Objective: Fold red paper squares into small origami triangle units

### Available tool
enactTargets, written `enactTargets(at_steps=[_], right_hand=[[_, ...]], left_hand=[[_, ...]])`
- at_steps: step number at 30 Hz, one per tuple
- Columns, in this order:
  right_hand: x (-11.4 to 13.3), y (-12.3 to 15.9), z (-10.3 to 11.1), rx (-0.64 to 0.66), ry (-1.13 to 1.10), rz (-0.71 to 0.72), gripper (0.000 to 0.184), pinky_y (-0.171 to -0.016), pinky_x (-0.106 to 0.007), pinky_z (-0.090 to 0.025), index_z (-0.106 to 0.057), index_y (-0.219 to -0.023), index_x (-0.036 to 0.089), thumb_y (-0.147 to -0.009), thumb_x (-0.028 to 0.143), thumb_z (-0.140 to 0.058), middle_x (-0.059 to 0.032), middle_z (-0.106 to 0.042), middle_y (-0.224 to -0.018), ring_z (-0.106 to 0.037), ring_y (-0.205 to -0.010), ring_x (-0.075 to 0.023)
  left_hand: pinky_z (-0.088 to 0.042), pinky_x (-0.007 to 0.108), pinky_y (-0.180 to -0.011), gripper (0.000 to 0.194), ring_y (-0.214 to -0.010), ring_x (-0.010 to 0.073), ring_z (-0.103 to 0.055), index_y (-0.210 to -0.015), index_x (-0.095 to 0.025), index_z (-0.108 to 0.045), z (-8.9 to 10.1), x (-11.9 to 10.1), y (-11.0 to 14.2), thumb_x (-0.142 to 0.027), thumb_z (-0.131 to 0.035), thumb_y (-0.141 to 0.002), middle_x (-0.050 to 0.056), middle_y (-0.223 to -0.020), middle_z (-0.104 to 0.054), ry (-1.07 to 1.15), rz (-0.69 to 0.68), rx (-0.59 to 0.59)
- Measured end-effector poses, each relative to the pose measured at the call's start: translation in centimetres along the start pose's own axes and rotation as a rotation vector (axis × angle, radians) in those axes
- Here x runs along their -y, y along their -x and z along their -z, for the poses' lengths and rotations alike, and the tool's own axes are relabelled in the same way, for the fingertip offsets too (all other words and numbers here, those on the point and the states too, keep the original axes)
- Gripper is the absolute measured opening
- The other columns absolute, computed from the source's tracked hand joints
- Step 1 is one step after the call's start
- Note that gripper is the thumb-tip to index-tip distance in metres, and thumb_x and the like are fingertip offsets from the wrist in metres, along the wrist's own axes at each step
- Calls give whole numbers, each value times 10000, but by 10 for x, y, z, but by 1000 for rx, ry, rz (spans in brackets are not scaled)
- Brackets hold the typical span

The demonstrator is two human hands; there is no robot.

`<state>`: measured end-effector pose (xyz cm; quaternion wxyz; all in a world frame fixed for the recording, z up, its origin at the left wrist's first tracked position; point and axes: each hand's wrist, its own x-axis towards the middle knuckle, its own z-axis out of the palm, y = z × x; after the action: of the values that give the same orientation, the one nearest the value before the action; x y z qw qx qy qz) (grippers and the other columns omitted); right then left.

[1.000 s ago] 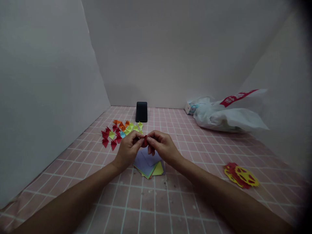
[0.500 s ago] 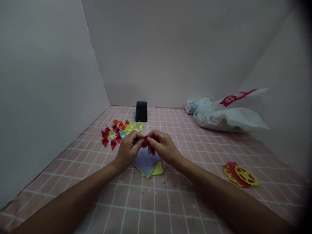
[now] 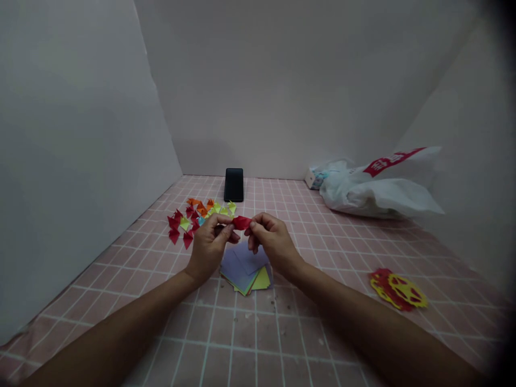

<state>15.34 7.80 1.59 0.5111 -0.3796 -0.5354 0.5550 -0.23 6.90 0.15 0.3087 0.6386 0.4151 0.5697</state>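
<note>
A small folded piece of red paper (image 3: 242,222) is stretched between my two hands, above the table. My left hand (image 3: 210,240) pinches its left end between thumb and fingers. At the right end, my right hand (image 3: 271,236) grips it the same way. Below them lies a loose stack of coloured paper sheets (image 3: 244,267), lilac on top with yellow and green edges showing. Beyond my left hand stand several small folded paper figures (image 3: 187,238) in red, orange, yellow and blue; my left hand hides some of them.
A black phone (image 3: 234,185) stands at the back. A white plastic bag (image 3: 368,193) with red print lies at the back right, against a small box (image 3: 314,178). Red and yellow cut-out shapes (image 3: 397,290) lie to the right. Walls enclose the pink tiled surface (image 3: 258,333).
My hands have moved slightly apart, and more of the red paper shows flat between them. Earlier it was mostly hidden, edge-on in my fingertips. The other things have not moved.
</note>
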Motion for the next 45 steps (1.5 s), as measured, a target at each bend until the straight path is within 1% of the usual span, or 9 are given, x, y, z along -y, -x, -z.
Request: enactTargets(at_steps=[5, 9, 13, 17, 22, 28, 36, 41, 45], right_hand=[[-4, 1, -1, 41, -35, -47, 145, -397, -203, -409, -545, -725, 185, -782, 312, -585, 36, -597, -572, -524, -401, -81], [-2, 2, -1, 56, -35, -47, 185, -400, -203, -420, -539, -769, 184, -798, 353, -609, 29, -615, -659, -547, -428, -78], [-1, 2, 1, 58, 4, -23, 242, -389, -199, -399, -542, -785, 183, -821, 407, -626, 27, -605, -697, -540, -440, -72], [-3, 1, 2, 55, 31, 16, 221, -392, -203, -384, -555, -783, 184, -813, 379, -653, 28, -597, -697, -526, -447, -73], [-7, -1, 3, 71, 149, 108, 113, -431, -213, -390, -612, -813, 181, -836, 292, -610, 29, -584, -686, -507, -463, -75], [-2, 3, 4, 90, 327, 204, 98, -468, -223, -402, -617, -796, 181, -857, 225, -555, 22, -583, -652, -510, -482, -89], [-2, 2, 0, 25, 22, -5, 96, -408, -205, -362, -561, -697, 192, -750, 247, -619, 64, -522, -500, -470, -403, -83], [-5, 0, -2, -5, -80, -71, 114, -397, -203, -370, -520, -697, 201, -727, 271, -604, 54, -552, -532, -469, -393, -78], [-6, 2, -3, -21, -135, -128, 120, -393, -200, -372, -505, -676, 197, -706, 257, -604, 44, -571, -567, -476, -398, -73]], left_hand=[[-550, 301, -657, 35, -694, 148, -652, -881, -186, -604, 2, -1, -2, -192, -578, -903, 19, -838, -630, -155, -144, -25], [-485, 324, -725, 85, -758, 171, -602, -832, -191, -640, 5, -5, -3, -140, -595, -883, 26, -810, -631, -299, -256, -6], [-472, 330, -736, 101, -779, 182, -598, -858, -197, -636, 4, -7, -3, -133, -571, -900, 32, -815, -639, -368, -309, 33], [-479, 324, -735, 102, -786, 184, -602, -877, -203, -623, 5, -6, -2, -137, -554, -911, 32, -827, -635, -394, -318, 51], [-496, 315, -714, 93, -772, 179, -615, -886, -194, -620, 5, -3, -2, -137, -551, -912, 36, -832, -629, -381, -292, 57], [-514, 317, -718, 88, -763, 175, -627, -854, -188, -638, 5, 0, -2, -141, -576, -895, 37, -832, -635, -321, -234, 48], [-565, 241, -598, 41, -635, 116, -689, -903, -182, -608, 2, 1, 0, -217, -587, -903, 24, -903, -626, -103, -72, 23], [-616, 317, -654, 135, -644, 159, -716, -920, -176, -556, -1, 0, -1, -293, -610, -881, 4, -747, -675, 61, 65, -25], [-612, 337, -685, 177, -662, 161, -714, -915, -168, -550, -2, -2, -1, -316, -628, -859, 13, -764, -693, 107, 123, -35]])
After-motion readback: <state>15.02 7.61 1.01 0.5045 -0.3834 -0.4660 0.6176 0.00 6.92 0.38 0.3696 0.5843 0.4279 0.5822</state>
